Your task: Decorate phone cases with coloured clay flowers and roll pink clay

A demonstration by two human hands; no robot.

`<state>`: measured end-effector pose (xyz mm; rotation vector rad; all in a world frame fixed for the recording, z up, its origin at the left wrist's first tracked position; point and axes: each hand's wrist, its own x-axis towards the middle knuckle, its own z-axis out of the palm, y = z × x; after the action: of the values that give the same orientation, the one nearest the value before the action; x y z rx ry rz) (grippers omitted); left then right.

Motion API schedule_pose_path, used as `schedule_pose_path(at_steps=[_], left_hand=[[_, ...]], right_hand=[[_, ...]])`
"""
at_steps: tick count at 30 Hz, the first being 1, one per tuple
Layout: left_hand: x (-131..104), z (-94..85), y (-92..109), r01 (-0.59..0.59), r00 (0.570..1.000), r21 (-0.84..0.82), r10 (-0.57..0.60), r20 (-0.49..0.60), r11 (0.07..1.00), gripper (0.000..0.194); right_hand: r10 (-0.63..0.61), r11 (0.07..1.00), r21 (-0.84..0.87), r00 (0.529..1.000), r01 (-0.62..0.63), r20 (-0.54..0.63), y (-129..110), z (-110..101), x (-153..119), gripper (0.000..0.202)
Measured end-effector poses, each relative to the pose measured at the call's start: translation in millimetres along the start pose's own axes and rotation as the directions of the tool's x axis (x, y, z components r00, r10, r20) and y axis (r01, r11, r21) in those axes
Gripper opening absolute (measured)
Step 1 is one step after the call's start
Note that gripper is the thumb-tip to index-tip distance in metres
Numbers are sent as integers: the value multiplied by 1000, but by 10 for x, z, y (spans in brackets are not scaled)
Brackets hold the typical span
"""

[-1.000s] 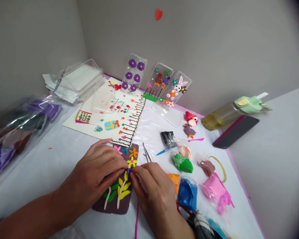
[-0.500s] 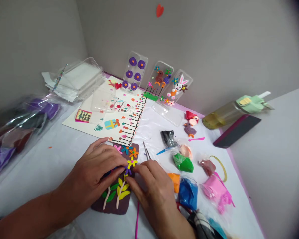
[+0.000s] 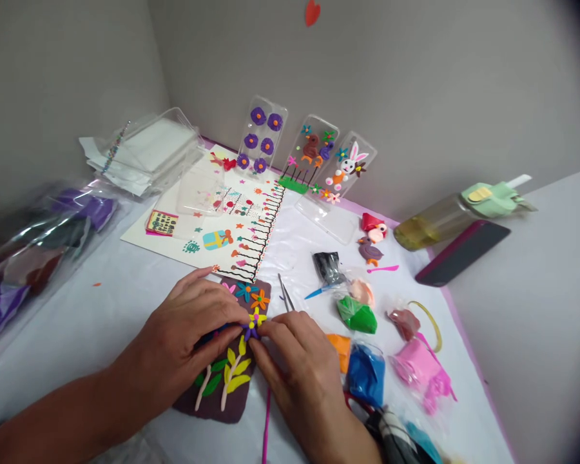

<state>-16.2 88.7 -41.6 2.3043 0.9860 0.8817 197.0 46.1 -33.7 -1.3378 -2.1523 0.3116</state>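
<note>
A brown clay-covered panel (image 3: 212,412) lies on the table, with clay flowers along its top and pale stems bearing green and yellow leaves (image 3: 238,383) lower down. My left hand (image 3: 188,332) rests over its left part, thumb and fingers closed at a small purple clay flower (image 3: 252,327). From the right, my right hand (image 3: 302,361) pinches at the same flower's other side. A yellow clay flower (image 3: 258,318) sits just above it, partly covered. Above my right hand are metal tweezers (image 3: 286,293). The left part of the panel is hidden under my left hand.
Bagged clay, including green (image 3: 357,314), blue (image 3: 366,374) and pink (image 3: 418,364), lies to the right. Behind are a decorated sheet (image 3: 174,252) and clear cases (image 3: 262,135) leaning on the wall. A bottle (image 3: 432,219) and a phone (image 3: 464,254) stand far right.
The purple flower has shifted slightly up and right between my fingers, closer to the yellow flower. The panel has turned a little, its lower end swinging left.
</note>
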Motion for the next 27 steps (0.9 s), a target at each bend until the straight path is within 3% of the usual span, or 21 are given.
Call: schedule_pose_path(at_steps=[9, 27], left_hand=[[-9, -17, 4, -22, 1000, 2, 22, 16, 1000, 16], [-42, -24, -11, -46, 996, 76, 40, 86, 996, 19]], right_hand=[[-62, 998, -30, 998, 62, 13, 2, -13, -28, 13], [-57, 996, -63, 997, 60, 46, -16, 20, -47, 18]])
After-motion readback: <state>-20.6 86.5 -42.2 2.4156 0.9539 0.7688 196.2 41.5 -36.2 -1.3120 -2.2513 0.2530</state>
